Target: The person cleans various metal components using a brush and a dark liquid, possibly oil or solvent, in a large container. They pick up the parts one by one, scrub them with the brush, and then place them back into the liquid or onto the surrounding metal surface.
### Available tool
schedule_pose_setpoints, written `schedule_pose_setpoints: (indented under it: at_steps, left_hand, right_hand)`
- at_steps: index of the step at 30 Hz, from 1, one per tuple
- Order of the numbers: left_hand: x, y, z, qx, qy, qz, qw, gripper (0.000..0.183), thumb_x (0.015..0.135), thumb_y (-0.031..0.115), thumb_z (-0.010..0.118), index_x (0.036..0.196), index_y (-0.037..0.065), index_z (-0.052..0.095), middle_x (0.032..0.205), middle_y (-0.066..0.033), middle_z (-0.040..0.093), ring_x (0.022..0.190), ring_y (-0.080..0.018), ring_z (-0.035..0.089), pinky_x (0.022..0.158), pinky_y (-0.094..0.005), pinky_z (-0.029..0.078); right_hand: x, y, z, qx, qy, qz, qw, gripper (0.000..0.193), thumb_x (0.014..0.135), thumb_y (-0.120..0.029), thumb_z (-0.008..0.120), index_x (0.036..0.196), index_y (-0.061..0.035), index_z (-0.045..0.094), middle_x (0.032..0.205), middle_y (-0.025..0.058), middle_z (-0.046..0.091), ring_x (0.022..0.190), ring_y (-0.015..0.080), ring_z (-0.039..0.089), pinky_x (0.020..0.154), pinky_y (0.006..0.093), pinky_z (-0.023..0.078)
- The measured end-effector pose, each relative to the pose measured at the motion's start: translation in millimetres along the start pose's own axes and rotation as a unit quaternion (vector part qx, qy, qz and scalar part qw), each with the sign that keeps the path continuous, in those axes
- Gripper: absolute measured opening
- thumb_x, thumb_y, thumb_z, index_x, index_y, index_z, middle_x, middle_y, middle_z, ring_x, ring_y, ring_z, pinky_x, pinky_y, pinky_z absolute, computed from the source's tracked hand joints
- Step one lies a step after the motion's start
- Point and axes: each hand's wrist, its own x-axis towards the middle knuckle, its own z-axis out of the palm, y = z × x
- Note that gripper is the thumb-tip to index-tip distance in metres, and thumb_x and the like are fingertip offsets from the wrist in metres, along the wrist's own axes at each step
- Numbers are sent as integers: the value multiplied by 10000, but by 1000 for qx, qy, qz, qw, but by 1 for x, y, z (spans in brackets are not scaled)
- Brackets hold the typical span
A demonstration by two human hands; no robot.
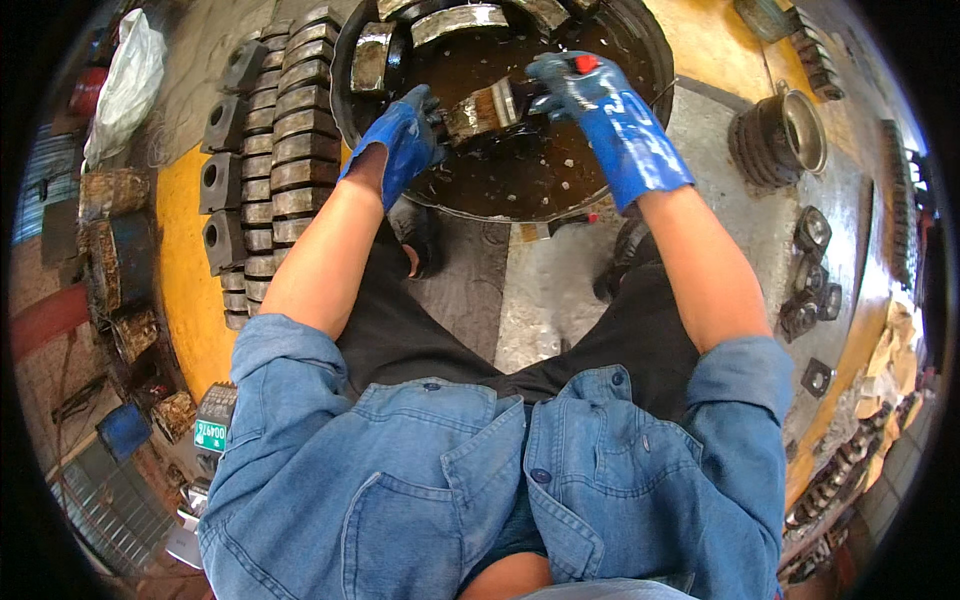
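My left hand [408, 135], in a blue rubber glove, is closed at the near left end of a wet, brownish metal block [466, 118]. Gripped in my right hand [580, 88], also blue-gloved, is a paintbrush [505, 101] with a pale metal band and a red spot showing at the glove. Its bristles lie against the block, and where they end is hard to make out. Both hands are over a wide dark basin [520, 217] of brown liquid. Several curved metal blocks [460, 22] sit along its far side, one [376, 58] at the left.
Long rows of dark metal blocks [305, 150] stand left of the basin, beside blocks with round holes [222, 182]. On the right are a metal ring-shaped pot [780, 138] and several small dark parts [812, 232]. Another brush [535, 232] lies below the basin's near rim.
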Motion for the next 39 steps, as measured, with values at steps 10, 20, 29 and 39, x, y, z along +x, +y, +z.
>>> schedule_pose_setpoints:
  at_steps: [10,20,29,39]
  left_hand:
    - [-12,3,27,270,95,168,943,736,1006,557,635,1520,42,521,1480,-185,593,1334,-305,564,1127,-407,421]
    - [-5,2,52,686,21,275,673,1020,718,445,937,1540,66,467,1486,-187,589,1384,-358,553,1153,-425,461]
    - [3,-17,62,532,30,205,821,936,698,374,969,1459,23,554,1274,-199,723,1190,-309,694,1044,-397,535]
    - [-26,-46,112,523,160,288,786,510,937,389,778,1269,15,676,1068,-80,740,948,-198,666,872,-365,546]
  right_hand:
    - [-7,22,-70,24,128,46,990,259,1000,-317,730,1092,-76,737,855,30,726,664,135,653,618,288,564]
    - [-55,5,-15,-131,115,-206,963,201,955,-259,762,1104,-125,785,984,101,787,909,230,731,862,349,588]
    - [-34,0,-46,19,113,-10,993,218,988,-293,712,1084,-107,772,1003,110,762,858,271,717,784,354,571]
    - [-25,30,-96,272,-8,-59,960,381,1041,-387,630,1128,-38,757,994,78,783,792,178,748,727,306,579]
